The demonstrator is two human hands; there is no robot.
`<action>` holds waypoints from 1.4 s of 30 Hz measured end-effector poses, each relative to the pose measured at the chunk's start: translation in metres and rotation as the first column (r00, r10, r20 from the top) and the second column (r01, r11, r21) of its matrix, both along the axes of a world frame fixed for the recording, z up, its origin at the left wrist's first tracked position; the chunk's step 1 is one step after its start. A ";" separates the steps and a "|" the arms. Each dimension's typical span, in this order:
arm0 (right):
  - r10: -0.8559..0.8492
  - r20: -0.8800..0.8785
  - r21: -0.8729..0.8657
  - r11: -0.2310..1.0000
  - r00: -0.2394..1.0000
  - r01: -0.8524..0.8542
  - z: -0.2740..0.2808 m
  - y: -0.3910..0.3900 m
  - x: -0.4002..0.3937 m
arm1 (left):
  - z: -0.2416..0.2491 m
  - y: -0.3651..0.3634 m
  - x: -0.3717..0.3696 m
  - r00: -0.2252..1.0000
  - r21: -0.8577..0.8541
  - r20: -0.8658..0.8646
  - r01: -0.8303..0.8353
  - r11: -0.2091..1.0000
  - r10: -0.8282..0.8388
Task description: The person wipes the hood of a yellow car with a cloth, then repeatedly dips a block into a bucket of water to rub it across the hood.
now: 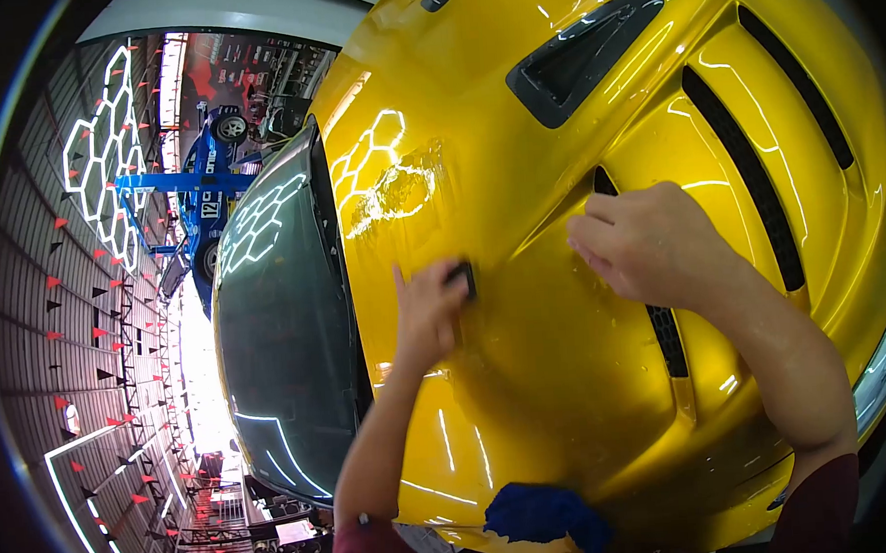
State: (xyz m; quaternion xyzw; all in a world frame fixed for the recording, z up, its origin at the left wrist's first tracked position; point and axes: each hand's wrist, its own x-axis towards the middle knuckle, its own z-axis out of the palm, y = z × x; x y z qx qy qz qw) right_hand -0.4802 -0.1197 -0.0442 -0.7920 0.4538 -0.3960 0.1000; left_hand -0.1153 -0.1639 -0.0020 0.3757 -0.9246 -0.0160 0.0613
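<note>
My left hand [428, 315] is over the yellow car hood [529, 392], near its windshield edge. Its fingers are closed on a small black block [462, 279], perhaps an applicator; blur hides the detail. A wet-looking, smeared patch [399, 194] shines on the paint beyond that hand. My right hand [652, 246] is curled closed above the hood's black vent slots, its fingertips turned inward; whatever they hold, if anything, is hidden. A crumpled dark blue cloth [546, 514] lies on the near edge of the hood, between my forearms.
Left of the hood is the dark windshield [280, 325]. A black hood scoop [587, 59] and long vent slots [748, 170] break the hood surface on the far and right sides. In the background, a blue car [214, 203] is by a blue lift post [173, 181].
</note>
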 end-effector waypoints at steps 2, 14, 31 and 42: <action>0.013 -0.020 -0.005 1.000 1.000 -0.013 0.001 0.000 -0.001 | -0.005 -0.085 -0.028 0.992 0.033 -0.108 -0.061 0.998 0.064; 0.050 0.001 0.018 0.999 0.999 -0.050 0.004 0.003 0.000 | -0.009 0.010 0.005 1.000 -0.044 -0.026 -0.014 0.999 0.013; 0.056 -0.039 0.015 0.998 0.998 -0.056 0.003 0.003 0.003 | -0.019 -0.105 -0.020 0.990 -0.076 -0.136 -0.051 0.996 0.040; 0.063 -0.043 0.042 0.997 0.997 -0.061 0.004 0.003 0.002 | -0.009 0.028 0.011 0.995 -0.062 -0.022 -0.094 0.994 0.093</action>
